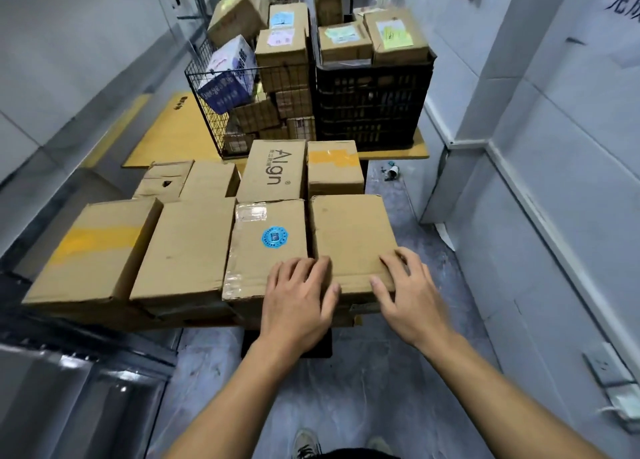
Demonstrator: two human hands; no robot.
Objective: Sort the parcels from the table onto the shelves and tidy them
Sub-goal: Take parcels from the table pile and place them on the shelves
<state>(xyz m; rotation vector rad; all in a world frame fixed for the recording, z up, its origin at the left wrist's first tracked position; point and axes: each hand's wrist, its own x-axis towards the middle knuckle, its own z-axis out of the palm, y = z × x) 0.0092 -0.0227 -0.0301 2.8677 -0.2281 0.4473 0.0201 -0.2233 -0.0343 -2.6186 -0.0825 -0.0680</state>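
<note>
Parcel (pixel 349 236) first: plain brown cardboard, no label or print on the top face, sitting at the near right end of the front row of boxes. Long side running straight away from the person, short edge facing them. Left hand (pixel 298 295) flat over its near left corner, fingers straight and a bit spread, overlapping the neighbour too. Right hand (pixel 410 295) on the near right corner, fingers apart and only lightly bent, not clamped on anything.

Just left of the parcel and touching it, a taped box (pixel 266 250) with a round blue sticker (pixel 274 237), print too small to read. Behind that one, a box marked "Align" (pixel 273 171). Directly behind the parcel, a box with orange tape (pixel 334 167). Further back, a black crate (pixel 370 105) and a wire basket (pixel 214 112) of labelled cartons, labels unreadable.
</note>
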